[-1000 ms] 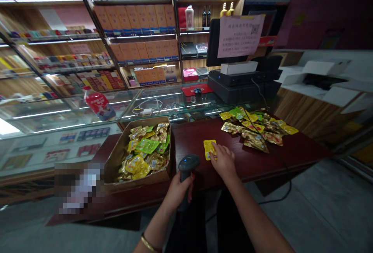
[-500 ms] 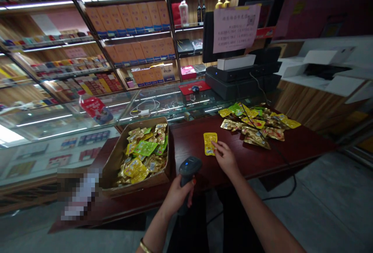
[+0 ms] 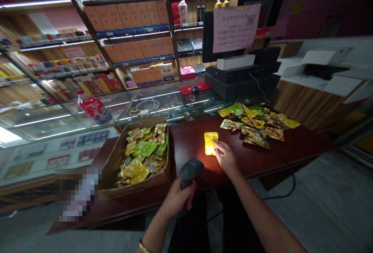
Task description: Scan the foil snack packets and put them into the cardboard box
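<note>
A dark barcode scanner (image 3: 191, 168) is gripped by its handle in my left hand (image 3: 178, 196). Its head points right, toward a small yellow snack packet (image 3: 210, 143) that is brightly lit. My right hand (image 3: 225, 159) has the packet's right edge at its fingertips, just over the dark red table (image 3: 188, 136). To the left, a cardboard box (image 3: 109, 175) holds many gold, yellow and green packets. A loose pile of similar packets (image 3: 253, 123) lies right of my right hand, with a black cable running across it.
Behind the table is a glass counter (image 3: 171, 97) with a white cable, a mouse (image 3: 195, 88) on a red mat and a red-labelled bottle (image 3: 94, 107). A monitor (image 3: 208, 37) with a paper sign stands at the back. Stocked shelves line the wall.
Light from the scanner now falls on the yellow packet and the table around it. The scanner head has turned slightly right; my right hand stays at the packet.
</note>
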`<state>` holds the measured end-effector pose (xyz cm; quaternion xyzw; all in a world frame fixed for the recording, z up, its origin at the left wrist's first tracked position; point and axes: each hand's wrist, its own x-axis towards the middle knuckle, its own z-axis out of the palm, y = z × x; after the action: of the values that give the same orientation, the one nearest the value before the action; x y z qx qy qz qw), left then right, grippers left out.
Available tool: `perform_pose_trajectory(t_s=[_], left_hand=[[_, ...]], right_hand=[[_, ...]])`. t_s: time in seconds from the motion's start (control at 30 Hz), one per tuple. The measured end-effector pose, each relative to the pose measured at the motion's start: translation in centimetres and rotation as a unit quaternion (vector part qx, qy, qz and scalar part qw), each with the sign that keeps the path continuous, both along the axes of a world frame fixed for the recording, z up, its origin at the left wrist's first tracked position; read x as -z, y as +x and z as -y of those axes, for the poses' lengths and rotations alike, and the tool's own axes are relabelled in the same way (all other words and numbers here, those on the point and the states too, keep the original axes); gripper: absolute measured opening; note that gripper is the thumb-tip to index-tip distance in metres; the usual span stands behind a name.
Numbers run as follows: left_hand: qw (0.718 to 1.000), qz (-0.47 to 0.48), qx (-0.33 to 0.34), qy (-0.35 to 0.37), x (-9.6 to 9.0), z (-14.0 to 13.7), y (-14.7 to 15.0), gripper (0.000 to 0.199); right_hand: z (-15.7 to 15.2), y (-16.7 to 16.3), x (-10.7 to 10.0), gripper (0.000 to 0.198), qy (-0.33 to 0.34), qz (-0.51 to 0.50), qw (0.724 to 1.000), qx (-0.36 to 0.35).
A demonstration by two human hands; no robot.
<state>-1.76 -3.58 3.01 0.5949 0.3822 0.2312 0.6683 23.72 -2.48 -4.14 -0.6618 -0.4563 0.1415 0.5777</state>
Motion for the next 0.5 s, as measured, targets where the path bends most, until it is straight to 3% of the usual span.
perform_pose_trajectory(t_s=[0.23, 0.5], left_hand=[[1.0, 0.005, -0.022, -0.003, 0.55, 0.11, 0.06, 0.028], [1.0, 0.007, -0.005, 0.004, 0.66, 0.1, 0.09, 0.029]], right_hand=[[-0.04, -0.09, 0.22, 0.041, 0.005, 0.016, 1.0, 0.007], [0.14, -0.51, 0.03, 0.04, 0.006, -0.004, 0.999, -0.034]])
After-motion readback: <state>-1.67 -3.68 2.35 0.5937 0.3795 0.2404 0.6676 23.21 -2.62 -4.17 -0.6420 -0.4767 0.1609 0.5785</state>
